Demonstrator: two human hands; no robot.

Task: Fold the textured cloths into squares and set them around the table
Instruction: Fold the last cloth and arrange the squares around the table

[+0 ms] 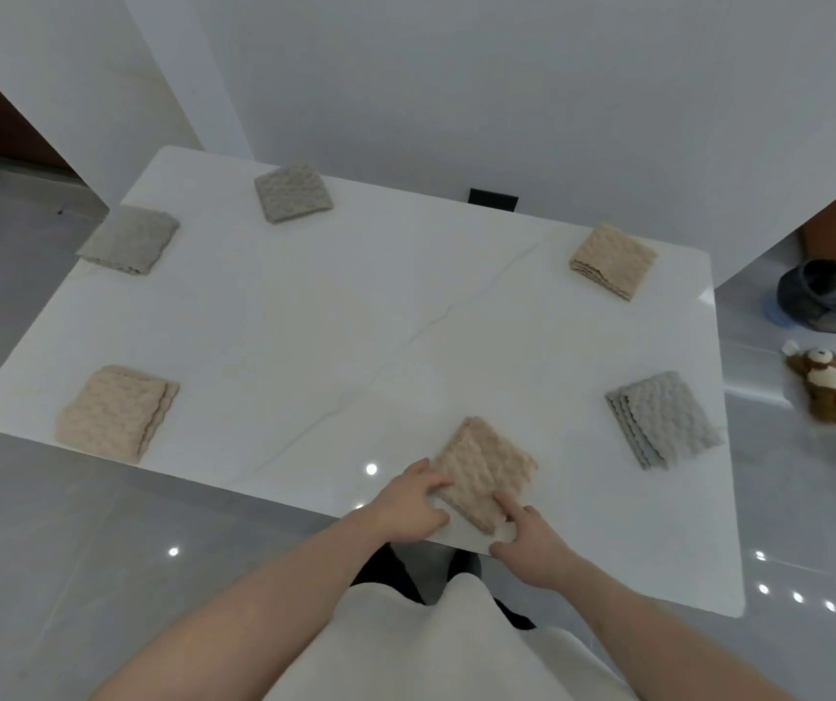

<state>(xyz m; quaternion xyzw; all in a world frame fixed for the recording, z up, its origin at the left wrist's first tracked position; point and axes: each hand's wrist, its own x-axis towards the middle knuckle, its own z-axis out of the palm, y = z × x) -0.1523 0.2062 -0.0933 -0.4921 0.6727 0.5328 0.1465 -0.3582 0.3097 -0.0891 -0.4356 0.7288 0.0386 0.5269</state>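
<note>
Slippage is the risk: left hand (413,505) and right hand (527,536) rest extended fingers on the beige cloth (486,473) at the table (304,316) edge, gripping nothing, so its layers could fan apart.

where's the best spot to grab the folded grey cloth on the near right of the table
Probably pinch the grey cloth along its left edge, coming in from the table's middle. The stacked layer ends show there, so a pinch across them should hold every layer together. It lies flat on the table, apart from both hands.
</note>
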